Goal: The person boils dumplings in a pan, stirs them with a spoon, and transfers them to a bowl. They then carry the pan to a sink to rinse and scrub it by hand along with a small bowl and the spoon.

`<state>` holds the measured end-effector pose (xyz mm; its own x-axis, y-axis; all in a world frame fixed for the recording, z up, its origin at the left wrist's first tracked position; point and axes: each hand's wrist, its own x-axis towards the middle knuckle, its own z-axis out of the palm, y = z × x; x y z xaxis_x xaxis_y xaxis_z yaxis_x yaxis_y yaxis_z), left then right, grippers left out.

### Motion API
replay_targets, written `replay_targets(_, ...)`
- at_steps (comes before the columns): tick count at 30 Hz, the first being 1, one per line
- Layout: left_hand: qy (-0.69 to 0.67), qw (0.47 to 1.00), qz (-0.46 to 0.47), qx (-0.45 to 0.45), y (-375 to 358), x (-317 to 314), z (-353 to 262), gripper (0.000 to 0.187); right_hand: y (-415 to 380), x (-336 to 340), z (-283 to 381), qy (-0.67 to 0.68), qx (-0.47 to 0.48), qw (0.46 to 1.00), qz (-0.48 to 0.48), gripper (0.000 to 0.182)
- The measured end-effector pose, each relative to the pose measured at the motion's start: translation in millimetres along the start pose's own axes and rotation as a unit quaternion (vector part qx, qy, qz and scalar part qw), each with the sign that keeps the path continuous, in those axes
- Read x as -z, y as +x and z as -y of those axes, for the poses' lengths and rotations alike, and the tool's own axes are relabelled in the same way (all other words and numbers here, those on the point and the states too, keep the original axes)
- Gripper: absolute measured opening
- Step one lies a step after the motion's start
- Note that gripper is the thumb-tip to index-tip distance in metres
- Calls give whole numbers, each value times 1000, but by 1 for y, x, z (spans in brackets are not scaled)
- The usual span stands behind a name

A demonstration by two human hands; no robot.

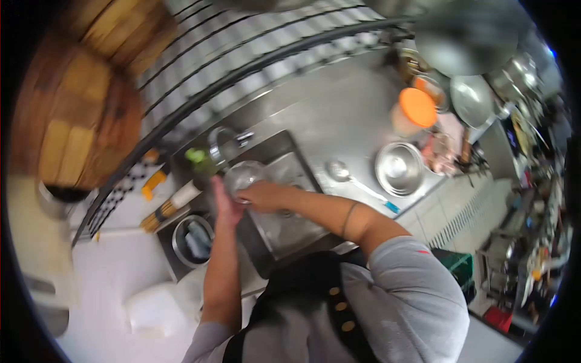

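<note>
Over the sink point(284, 233), below the faucet point(218, 145), is a shiny, round, bowl-like piece point(245, 174); motion blur hides its exact kind. My right hand point(265, 196) is closed at its near edge, fingers curled around that side. Against its left side is my left hand point(225, 202), fingers stretched upward and close together. Whether the left fingers grip it is hard to see. A ladle-like utensil point(338, 171) with a blue-ended handle lies on the steel counter point(327, 109), right of the sink.
Stacked metal bowls point(399, 168) and an orange-lidded tub point(416, 109) stand on the right. A round pot point(192, 241) holding something dark sits left of the sink, near a bamboo-like brush point(169, 207). A black rack rail point(200, 97) crosses above; wooden boards point(72, 115) are at upper left.
</note>
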<state>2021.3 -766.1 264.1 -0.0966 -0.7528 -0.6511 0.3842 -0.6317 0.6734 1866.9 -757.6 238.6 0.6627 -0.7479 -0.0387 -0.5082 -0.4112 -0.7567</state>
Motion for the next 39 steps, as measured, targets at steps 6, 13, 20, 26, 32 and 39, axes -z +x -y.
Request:
replay_targets(6,-182,963,197,-33,57,57,43,46,-13,25,-6,430,-72,802,-409,42)
replay_targets(13,-54,979,177,-81,105,83,72,41,-33,-24,-9,94,16,887,-452,16)
replay_targets(20,71,941,298,-145,37,0,65,50,-29,27,-36,67,-150,939,-301,32)
replay_targets(26,13,938,304,-169,30,10,50,52,-37,23,-11,-106,47,920,-375,28)
replay_targets(32,-49,969,227,-86,57,20,44,46,-34,-9,8,-254,100,836,-475,44)
replay_targets(39,-131,979,155,-33,56,9,41,49,-42,17,14,-67,-11,971,-227,57)
